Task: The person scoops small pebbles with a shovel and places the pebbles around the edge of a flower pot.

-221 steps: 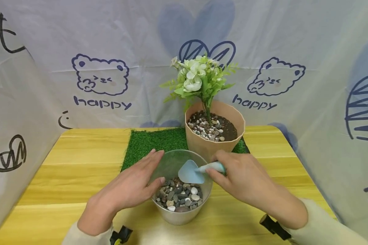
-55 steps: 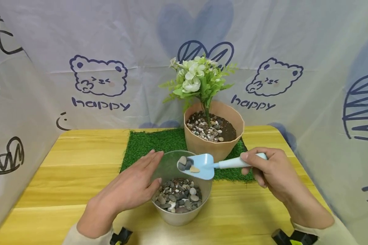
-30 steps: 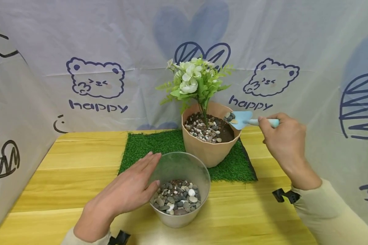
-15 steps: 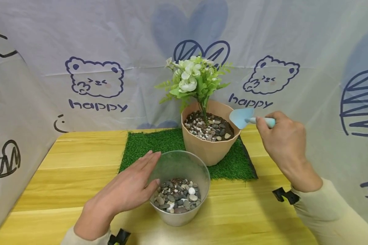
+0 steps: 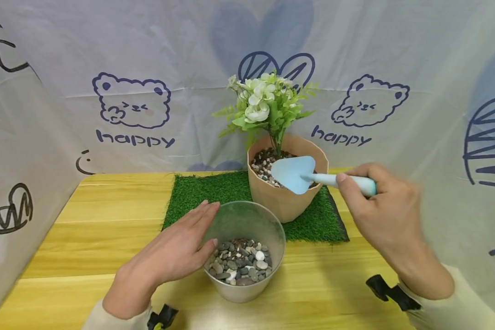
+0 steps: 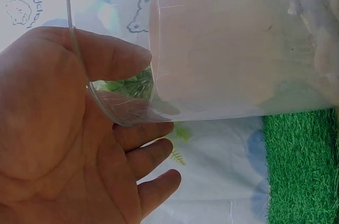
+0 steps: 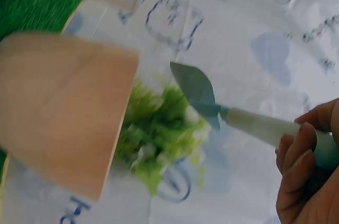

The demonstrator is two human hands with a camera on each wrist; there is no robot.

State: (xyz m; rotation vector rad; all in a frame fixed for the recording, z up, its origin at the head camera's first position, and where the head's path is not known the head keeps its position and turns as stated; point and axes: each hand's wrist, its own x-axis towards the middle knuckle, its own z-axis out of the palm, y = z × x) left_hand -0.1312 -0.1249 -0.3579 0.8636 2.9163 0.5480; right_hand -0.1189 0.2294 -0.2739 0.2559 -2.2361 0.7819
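Note:
In the head view my left hand holds the rim of a clear plastic bucket, thumb and fingers on either side of the wall. Grey, brown and white pebbles lie in its bottom. My right hand grips the pale handle of a small light-blue trowel. The trowel's blade, bare of pebbles, is above the front right of a peach flowerpot and hides part of its contents. White flowers with green leaves stand in the pot among pebbles. The right wrist view shows the trowel apart from the pot.
Beneath the pot lies a green artificial-grass mat on a yellow wooden table. A white cloth with bear and heart drawings hangs behind and at both sides.
The right hand took pebbles from the bucket with the trowel and tipped them into the pot's right side. The trowel has since moved left and toward me. The left hand stays at the bucket.

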